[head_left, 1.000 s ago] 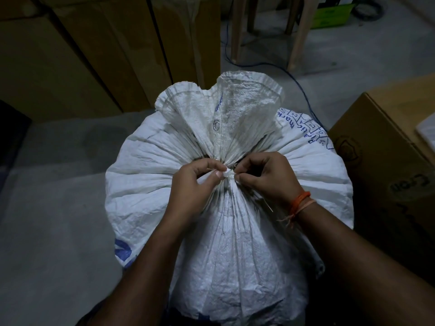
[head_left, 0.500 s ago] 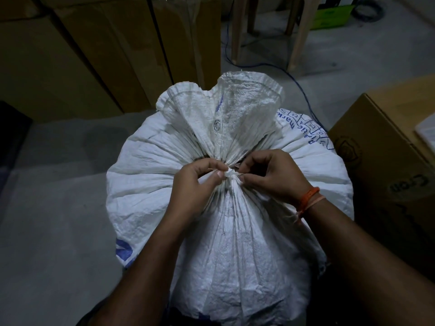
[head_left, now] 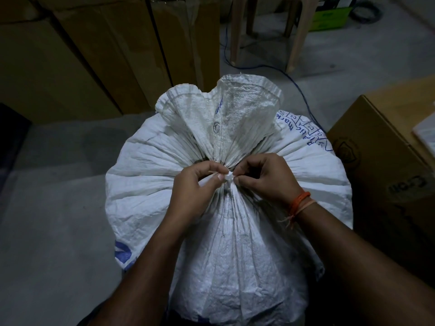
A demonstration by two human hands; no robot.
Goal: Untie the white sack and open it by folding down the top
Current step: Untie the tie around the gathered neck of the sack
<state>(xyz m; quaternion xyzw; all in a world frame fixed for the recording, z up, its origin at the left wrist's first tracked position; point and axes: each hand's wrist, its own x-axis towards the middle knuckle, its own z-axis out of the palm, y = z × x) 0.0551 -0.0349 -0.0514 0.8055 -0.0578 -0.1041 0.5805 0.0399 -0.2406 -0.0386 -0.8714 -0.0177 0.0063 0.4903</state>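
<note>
Pinching at the white knot (head_left: pixel 228 177) from both sides, head view: left hand (head_left: pixel 195 189) has thumb and forefinger closed on the tie at the sack's neck, right hand (head_left: pixel 266 177) does the same from the other side, fingertips of both nearly touching over the knot. Hands together, both clamped on the tie. Cannot tell whether the tie is string or a strip of the sack's own material, too small and bunched.

White woven sack (head_left: pixel 164 184) stands upright on the grey floor (head_left: pixel 51 231), centre of frame, directly below the camera, full and rounded. Neck gathered tight, pleats radiating out from the knot. Above the knot the loose top (head_left: pixel 226 107) fans upward away from the person, hemmed edge, metal eyelet (head_left: pixel 215 126) in the middle of it. Blue print on the sack's right shoulder and lower left side, not fully legible.

Orange thread band (head_left: pixel 298 203) on the right wrist, frayed ends hanging. Both forearms bare.

Surroundings: tall cardboard boxes (head_left: pixel 94 55) leaning behind the sack at upper left; another cardboard box (head_left: pixel 376 161) just right of the sack, close to it. Beige plastic chair legs (head_left: pixel 237 31) at top, blue cable (head_left: pixel 301 90) running on the floor behind the sack. Green box (head_left: pixel 329 17) at far top right. Dim lighting.
</note>
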